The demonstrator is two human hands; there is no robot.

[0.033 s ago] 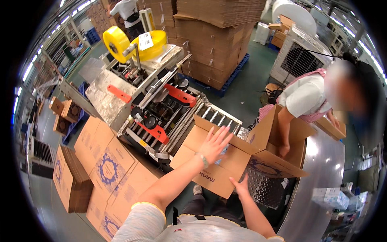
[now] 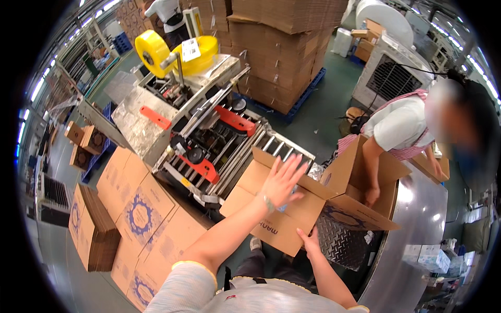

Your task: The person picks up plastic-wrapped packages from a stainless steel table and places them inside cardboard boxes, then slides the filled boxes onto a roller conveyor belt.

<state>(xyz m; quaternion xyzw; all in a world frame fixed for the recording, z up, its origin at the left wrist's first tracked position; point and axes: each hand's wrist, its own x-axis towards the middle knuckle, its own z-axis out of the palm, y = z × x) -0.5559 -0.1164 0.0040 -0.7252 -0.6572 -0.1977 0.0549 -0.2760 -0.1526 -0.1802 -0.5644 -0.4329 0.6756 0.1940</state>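
In front of me a brown cardboard box [image 2: 249, 194] stands with its top flaps folded outward, at the end of a roller conveyor [image 2: 279, 147]. My left hand [image 2: 282, 183] hovers over the box opening, fingers stretched and apart, holding nothing. Beneath it a bit of something blue and white shows inside; the hand hides most of it. My right hand [image 2: 310, 242] grips the near flap by its right corner, thumb on top and the fingers mostly underneath. Touching the box on the right is a second open carton [image 2: 355, 211], with a co-worker's hand [image 2: 371, 197] reaching inside.
Beyond the conveyor is a tape-sealing machine [image 2: 156, 122] with red guides and yellow tape rolls [image 2: 152, 52]. Flat cartons [image 2: 151, 195] lie at left. A metal table [image 2: 417, 224] curves along the right, where the co-worker [image 2: 399, 122] leans in. Stacked cardboard [image 2: 282, 57] stands behind.
My left hand has shifted slightly to the right over the box. My right hand keeps its hold on the flap. The whole view has shifted a little.
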